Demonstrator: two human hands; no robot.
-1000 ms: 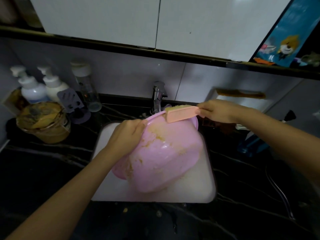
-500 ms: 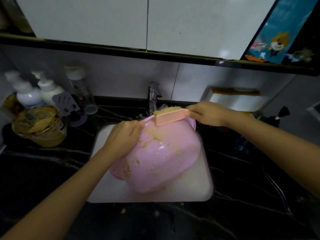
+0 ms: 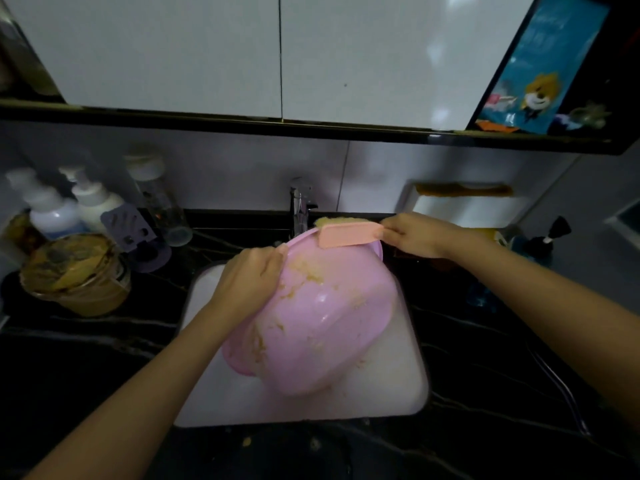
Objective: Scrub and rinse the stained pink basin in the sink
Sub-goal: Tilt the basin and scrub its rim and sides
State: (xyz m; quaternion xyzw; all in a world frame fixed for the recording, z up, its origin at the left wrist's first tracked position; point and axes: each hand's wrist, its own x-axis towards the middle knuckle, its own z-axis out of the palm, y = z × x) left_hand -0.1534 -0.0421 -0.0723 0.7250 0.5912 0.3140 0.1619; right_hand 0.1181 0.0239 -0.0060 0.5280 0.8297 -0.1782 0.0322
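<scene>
You're mid-scrub: your left hand (image 3: 249, 282) curls its fingers round the rim of the pink basin (image 3: 322, 317), which is tilted in the sink (image 3: 412, 375), your right hand (image 3: 412, 235) pinches the scrubber (image 3: 349, 233) at the far rim, and the next stroke likely needs firm pressure down the smeared wall.

Cabinets (image 3: 173, 53): glossy white doors, overhead.
Wall (image 3: 242, 168): pale grey tiles.
Table (image 3: 86, 358): black veined stone.
Light: dim.

One head-worn wide-angle view looks forward and down, close above the sink (image 3: 214, 403).
</scene>
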